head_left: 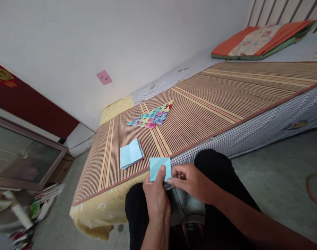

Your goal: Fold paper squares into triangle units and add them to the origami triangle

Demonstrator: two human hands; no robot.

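Your left grip [157, 196] is closed on a light-blue paper square [155, 166]. The thumb presses on the upper face, slightly right of the middle and towards the near edge; the fingers are largely hidden behind the sheet. The square sits at the far end of this grip, most of its surface extending beyond the thumb tip and to the left of it.

Your right grip [193, 180] is at the right side of the same square. Its thumb tip meets the near right corner and its bent forefinger lies just beside the right edge. Whether that corner is pinched between them you cannot tell from this view.

The square is held up at the near edge of the striped mat [200, 107], above and between your knees in black trousers [215, 165]. On the mat, just left of the square and apart from both hands, lies a stack of light-blue paper [130, 154], its sheets not squarely aligned. Farther back, well apart from your hands, is a multicoloured group of folded paper pieces [150, 117] in a roughly triangular layout. Far right, an orange-edged folded quilt [267, 40] rests on the bed. A pink note [104, 77] is on the wall [137, 41], far left.
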